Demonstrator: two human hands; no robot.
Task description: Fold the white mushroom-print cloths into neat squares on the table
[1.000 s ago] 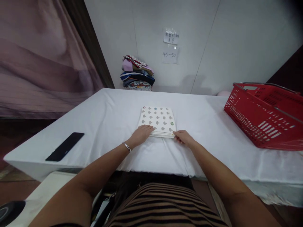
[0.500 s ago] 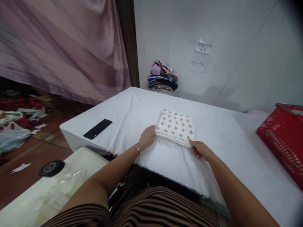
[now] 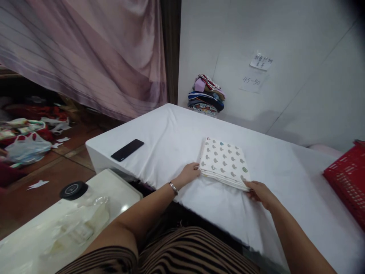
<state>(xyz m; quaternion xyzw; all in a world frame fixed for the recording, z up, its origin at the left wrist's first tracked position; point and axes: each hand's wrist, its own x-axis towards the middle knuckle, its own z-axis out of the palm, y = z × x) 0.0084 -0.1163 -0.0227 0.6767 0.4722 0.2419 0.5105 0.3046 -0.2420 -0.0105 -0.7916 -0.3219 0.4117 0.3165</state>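
Observation:
A folded white cloth [image 3: 225, 158] printed with grey mushroom shapes lies on the white-covered table [image 3: 176, 133], several layers showing along its near edge. At its near left corner, my left hand [image 3: 189, 172] is closed, with fingertips gripping the edge. My right hand [image 3: 261, 192] pinches the near right corner between thumb and fingers; its lower fingers curl beneath and are partly hidden. Both hands are low, close to the tabletop.
A black phone [image 3: 127, 150] lies on the table's left part. At the right stands a red plastic basket [image 3: 348, 179]. Folded clothes [image 3: 205, 97] are piled by the wall. A white surface [image 3: 114, 186] at lower left carries a black tape roll [image 3: 73, 190] and clear plastic.
The view has swung left, so everything sits further right in the picture. Both hands keep hold of the same cloth corners, and the cloth appears slightly lower.

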